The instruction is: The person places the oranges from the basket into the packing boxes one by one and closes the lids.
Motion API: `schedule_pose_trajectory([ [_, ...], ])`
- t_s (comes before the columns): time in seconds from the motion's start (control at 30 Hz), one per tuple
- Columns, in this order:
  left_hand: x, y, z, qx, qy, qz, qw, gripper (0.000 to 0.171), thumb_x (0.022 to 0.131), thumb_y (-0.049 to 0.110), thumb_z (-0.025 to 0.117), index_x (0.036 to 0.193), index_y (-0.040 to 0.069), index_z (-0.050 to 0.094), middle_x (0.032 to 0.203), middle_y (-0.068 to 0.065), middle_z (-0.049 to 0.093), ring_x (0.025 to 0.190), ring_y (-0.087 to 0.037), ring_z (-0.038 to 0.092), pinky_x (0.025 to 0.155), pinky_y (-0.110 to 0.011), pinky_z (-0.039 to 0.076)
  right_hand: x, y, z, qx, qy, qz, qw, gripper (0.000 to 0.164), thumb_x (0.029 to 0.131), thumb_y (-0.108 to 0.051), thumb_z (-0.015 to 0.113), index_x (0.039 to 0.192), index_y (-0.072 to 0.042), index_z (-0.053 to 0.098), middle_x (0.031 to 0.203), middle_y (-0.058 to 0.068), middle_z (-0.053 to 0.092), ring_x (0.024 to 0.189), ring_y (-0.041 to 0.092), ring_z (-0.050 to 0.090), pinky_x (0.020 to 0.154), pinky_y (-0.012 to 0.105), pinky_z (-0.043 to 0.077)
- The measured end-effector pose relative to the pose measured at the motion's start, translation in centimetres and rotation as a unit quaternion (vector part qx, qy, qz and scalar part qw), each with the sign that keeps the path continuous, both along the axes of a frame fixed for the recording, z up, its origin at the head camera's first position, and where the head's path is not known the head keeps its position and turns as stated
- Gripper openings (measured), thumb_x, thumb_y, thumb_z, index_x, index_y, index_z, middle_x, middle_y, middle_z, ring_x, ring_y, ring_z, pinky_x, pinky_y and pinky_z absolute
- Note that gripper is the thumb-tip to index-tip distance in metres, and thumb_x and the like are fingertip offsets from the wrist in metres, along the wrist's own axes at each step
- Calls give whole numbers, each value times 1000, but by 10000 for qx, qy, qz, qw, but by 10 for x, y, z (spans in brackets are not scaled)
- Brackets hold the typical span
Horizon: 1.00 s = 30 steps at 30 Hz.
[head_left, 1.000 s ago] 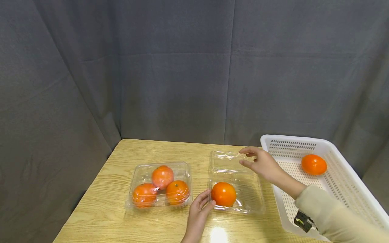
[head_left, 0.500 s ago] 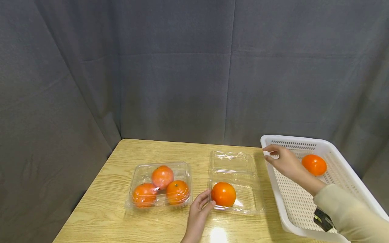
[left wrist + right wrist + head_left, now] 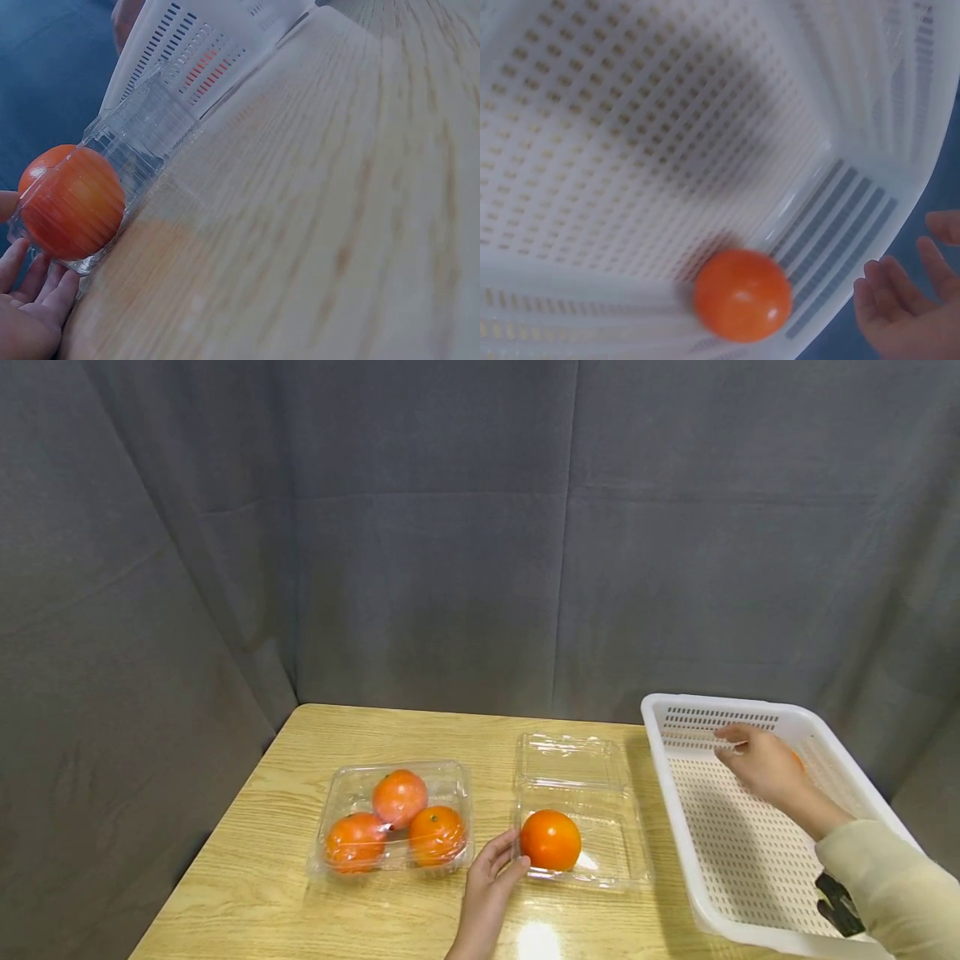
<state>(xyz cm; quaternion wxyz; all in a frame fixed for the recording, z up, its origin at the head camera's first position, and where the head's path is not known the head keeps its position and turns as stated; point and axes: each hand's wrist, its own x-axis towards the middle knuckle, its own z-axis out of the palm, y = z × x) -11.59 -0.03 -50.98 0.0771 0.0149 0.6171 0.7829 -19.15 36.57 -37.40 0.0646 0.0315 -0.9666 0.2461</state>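
Observation:
My left hand (image 3: 487,893) holds the front left corner of an open clear plastic clamshell box (image 3: 618,827), thumb on the rim and fingers along the outer side. A glossy orange fruit (image 3: 551,840) lies in that corner; the left wrist view shows the fruit (image 3: 71,202) close to the fingers. My right hand (image 3: 768,768) is over the white basket, fingers loosely bent and holding nothing. Below it, an orange fruit (image 3: 742,295) lies by the basket's wall, apart from the right hand (image 3: 911,300); the head view mostly hides it behind the hand.
A closed clear clamshell (image 3: 459,785) with 3 orange fruits stands on the left of the wooden table (image 3: 247,877). The white perforated basket (image 3: 671,827) with raised walls takes up the right side. Grey cloth (image 3: 435,568) hangs behind the table.
My right hand has moved right, from above the open clamshell's lid to over the basket, and now covers most of the fruit there. My left hand has stayed at the clamshell's corner.

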Motion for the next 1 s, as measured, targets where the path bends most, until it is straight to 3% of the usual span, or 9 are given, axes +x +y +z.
schedule_pose_trajectory([
  [0.23,0,0,1,6,-20,33,10000,53,97,19,64,141,-4,46,143,-18,47,132,-35,43,108,-48,40,-3,31,0,128,-15,-369,9992,40,97,-15,58,121,17,54,119,42,54,102,56,56,81,63,49],
  [0.43,-1,0,1,-12,-24,60,10000,52,96,19,64,140,-4,48,141,-17,48,131,-34,44,108,-47,41,-6,50,1,-252,-305,-991,9943,47,99,-21,54,124,19,49,122,46,47,104,58,51,86,65,47],
  [0.63,-2,1,1,22,-47,80,10000,51,96,18,65,139,-3,49,139,-16,51,129,-32,47,107,-44,42,-7,61,-5,-476,-473,-1346,9886,50,99,-22,52,127,19,46,123,46,45,103,56,50,87,62,48],
  [1.0,-2,1,-1,-50,31,132,9999,50,95,16,65,138,-6,50,136,-16,54,127,-33,48,105,-45,43,-17,74,-27,-431,-399,-1472,9874,52,98,-23,55,126,20,46,121,47,45,103,57,50,83,61,47],
])
